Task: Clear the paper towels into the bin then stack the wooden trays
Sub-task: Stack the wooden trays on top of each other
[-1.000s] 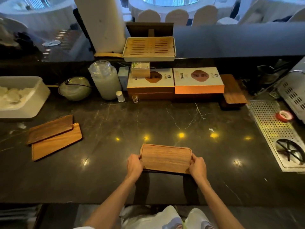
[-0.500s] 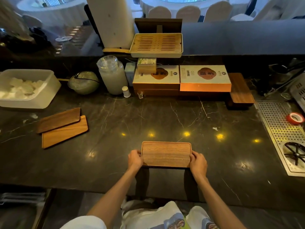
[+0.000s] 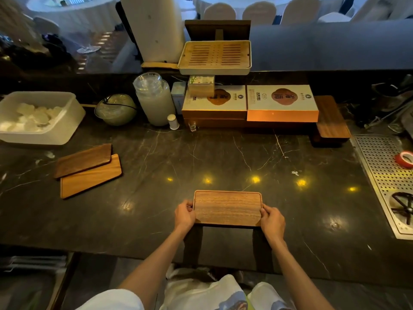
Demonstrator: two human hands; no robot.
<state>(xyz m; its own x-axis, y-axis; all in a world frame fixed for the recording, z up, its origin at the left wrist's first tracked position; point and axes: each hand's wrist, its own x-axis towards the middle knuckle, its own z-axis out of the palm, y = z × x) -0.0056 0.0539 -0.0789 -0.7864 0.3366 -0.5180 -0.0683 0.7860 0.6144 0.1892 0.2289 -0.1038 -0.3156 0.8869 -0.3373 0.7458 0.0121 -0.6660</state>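
The left hand and right hand each grasp a short end of the wooden tray, at six o'clock on the dark counter. At ten o'clock two more trays overlap, with the white bin of paper towels beyond them.

**A restaurant service bar, as far as I can see**

I am looking down on a long dark marble worktop built like a bar. Past its raised back edge I see round tables in white cloths with covered chairs: a dining hall. A perforated steel drain tray with a glass rinser sits at my right. A slatted tea tray, boxed goods and wooden trays share the worktop.
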